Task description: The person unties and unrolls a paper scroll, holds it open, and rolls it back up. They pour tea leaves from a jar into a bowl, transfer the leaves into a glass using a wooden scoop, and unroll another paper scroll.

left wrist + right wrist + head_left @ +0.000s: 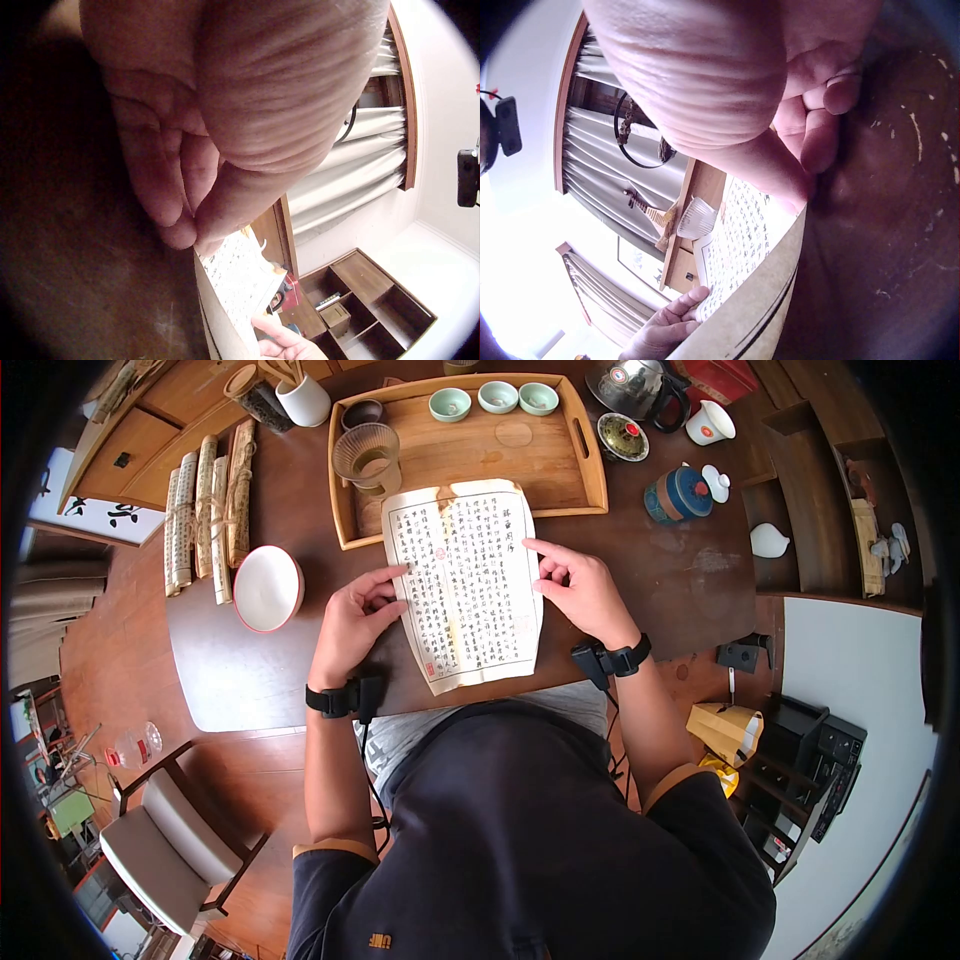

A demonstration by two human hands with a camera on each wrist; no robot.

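On the dark surface (690, 595), rolled scrolls (210, 510) lie left of the wooden tray (530, 475), and a red-rimmed white bowl (268, 588) sits just off the tray's near left corner. The left hand (358, 622), in front of the tray, pinches the left edge of an inscribed sheet (465, 590) between thumb and fingers. The sheet is in front of the tray, its top overlapping the tray's near rim in the head view. The right hand (582, 595), also in front, pinches the sheet's right edge. A blue jar (675, 496) stands right of the tray.
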